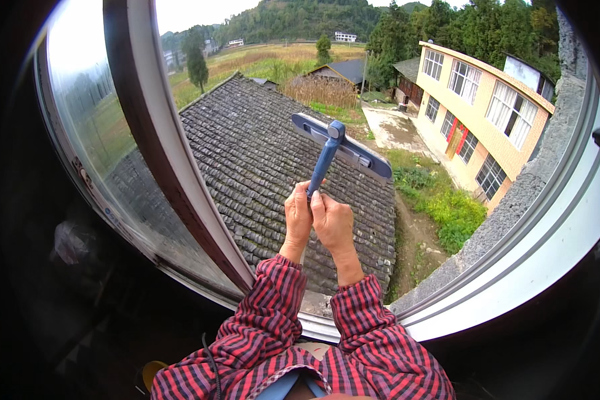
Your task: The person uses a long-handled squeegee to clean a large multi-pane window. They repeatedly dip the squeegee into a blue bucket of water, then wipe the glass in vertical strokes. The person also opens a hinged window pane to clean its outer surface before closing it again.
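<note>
A blue window squeegee is held up in the window opening, its long flat head tilted down to the right and its handle pointing back toward me. My left hand is closed around the lower handle. Right beside it, my right hand grips the same handle, thumbs close together. The handle's lower end is hidden by my fingers. Both arms, in red and black checked sleeves, reach out over the sill.
On the left stands a sliding glass pane with a dark and white frame. A white window track and rough wall edge curve along the right. Outside lie a tiled roof, a yellow building and green plants.
</note>
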A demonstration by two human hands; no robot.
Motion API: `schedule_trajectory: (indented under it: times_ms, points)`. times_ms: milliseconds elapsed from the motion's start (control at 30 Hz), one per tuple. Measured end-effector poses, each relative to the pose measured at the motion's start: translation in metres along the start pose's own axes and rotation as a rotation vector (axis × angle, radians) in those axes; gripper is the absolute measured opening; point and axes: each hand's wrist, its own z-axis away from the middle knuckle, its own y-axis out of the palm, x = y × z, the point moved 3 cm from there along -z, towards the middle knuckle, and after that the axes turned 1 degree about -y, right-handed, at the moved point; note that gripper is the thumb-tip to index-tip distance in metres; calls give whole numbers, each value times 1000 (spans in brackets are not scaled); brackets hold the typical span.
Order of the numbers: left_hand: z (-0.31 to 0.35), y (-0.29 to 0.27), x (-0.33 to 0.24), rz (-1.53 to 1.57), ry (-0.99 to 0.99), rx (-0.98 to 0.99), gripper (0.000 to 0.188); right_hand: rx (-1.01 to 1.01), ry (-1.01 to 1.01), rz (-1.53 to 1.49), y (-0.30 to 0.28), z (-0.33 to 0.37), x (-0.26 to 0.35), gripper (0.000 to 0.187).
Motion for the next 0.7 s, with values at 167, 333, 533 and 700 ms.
schedule_trajectory:
  times_ms: [167, 333, 533, 700]
  points:
    - [8, -4, 6, -84, -5, -13, 49, 119, 417, -559, 27, 2, -36, 55]
    - [-2, -5, 2, -194, 108, -9, 41, 234, 387, -761, 25, 6, -46, 49]
    - [-82, 24, -59, -27, 74, -2, 39, 109, 28, -647, 49, 21, -58, 36]
    - [-166, 66, -143, 295, 63, 100, 57, 521, 8, -430, 111, 76, -126, 28]
